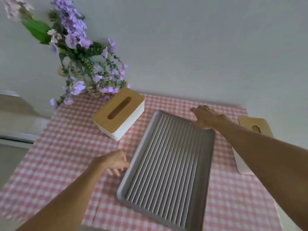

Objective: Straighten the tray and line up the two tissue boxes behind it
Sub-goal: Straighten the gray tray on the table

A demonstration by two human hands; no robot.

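Observation:
A grey ribbed tray (168, 165) lies skewed on the pink checked tablecloth, its long side running away from me. My left hand (115, 161) touches its near-left rim, fingers curled at the edge. My right hand (205, 117) rests on its far-right corner, fingers spread flat. A white tissue box with a wooden lid (119, 113) sits at an angle to the tray's far left. A second tissue box (250, 129) lies to the right, mostly hidden behind my right forearm.
A vase of purple flowers (86, 64) stands at the table's back left, close to the first box. A white wall runs behind the table. The pink checked tablecloth (55, 147) shows at left, with a counter edge beyond it.

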